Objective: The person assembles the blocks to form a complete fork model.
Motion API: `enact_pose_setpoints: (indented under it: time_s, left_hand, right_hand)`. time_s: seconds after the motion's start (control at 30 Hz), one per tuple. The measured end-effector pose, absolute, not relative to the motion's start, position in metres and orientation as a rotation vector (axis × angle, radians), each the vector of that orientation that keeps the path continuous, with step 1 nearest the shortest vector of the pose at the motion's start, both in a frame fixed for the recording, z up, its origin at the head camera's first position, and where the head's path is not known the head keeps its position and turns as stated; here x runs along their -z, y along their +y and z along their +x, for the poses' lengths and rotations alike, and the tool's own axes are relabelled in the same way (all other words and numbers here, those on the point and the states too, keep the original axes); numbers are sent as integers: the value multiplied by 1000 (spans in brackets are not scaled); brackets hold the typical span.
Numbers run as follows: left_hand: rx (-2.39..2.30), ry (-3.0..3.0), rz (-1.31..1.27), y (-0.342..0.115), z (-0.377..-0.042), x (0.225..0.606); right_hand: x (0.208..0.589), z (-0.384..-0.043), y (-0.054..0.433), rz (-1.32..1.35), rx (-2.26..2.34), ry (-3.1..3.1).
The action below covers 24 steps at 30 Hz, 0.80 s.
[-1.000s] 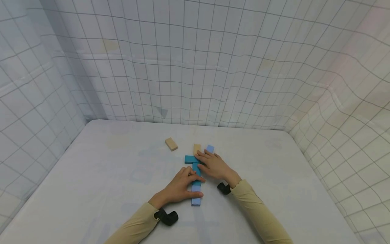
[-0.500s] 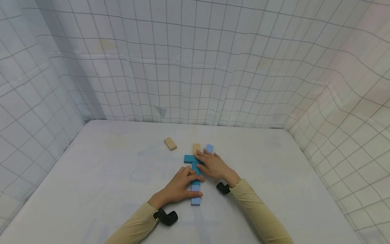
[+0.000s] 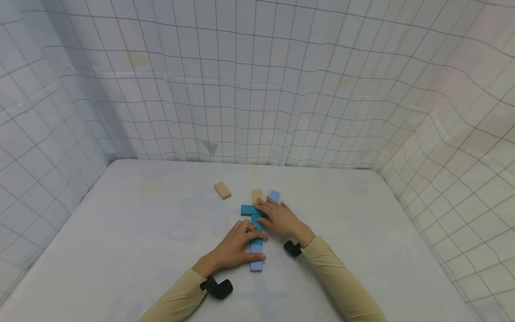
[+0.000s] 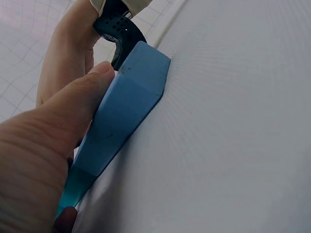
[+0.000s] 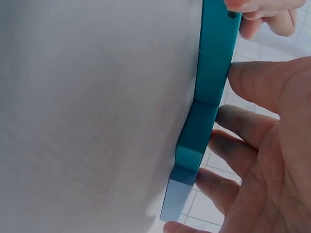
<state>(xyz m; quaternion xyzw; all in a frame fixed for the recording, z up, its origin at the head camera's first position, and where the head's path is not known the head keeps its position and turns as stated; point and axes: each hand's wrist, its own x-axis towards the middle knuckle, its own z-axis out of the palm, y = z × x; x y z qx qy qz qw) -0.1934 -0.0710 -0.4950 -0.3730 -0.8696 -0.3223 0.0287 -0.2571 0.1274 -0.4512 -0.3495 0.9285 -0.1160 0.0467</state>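
Note:
Flat blocks lie joined on the white table. A light blue block (image 3: 256, 267) is nearest, then a lengthwise teal block (image 3: 256, 221), then a crosswise teal block (image 3: 247, 210). My left hand (image 3: 235, 248) lays its thumb (image 4: 90, 85) on the light blue block and its index finger across the lengthwise teal one. The other fingers are bent. My right hand (image 3: 281, 219) rests spread fingers on the crosswise teal block, partly covering it. Beyond it are a wooden block (image 3: 257, 195) and, angled off to the right, another light blue block (image 3: 274, 195).
A loose wooden block (image 3: 222, 190) lies apart at the back left. White cloth with a dark grid (image 3: 257, 89) hangs behind the table and along both sides. A black wrist camera (image 3: 217, 288) sits on the left wrist, and another (image 3: 292, 248) on the right.
The whole view shifts slightly to the left as the head turns. Both hands and the blocks keep their places relative to one another.

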Motion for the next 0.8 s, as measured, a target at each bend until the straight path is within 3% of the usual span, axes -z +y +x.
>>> enact_pose_setpoints:
  time_s: [0.8]
  left_hand:
    - [575,-2483,-1243,-65,-184,471]
  right_hand:
    - [452,-257,127,-1029,360,2830]
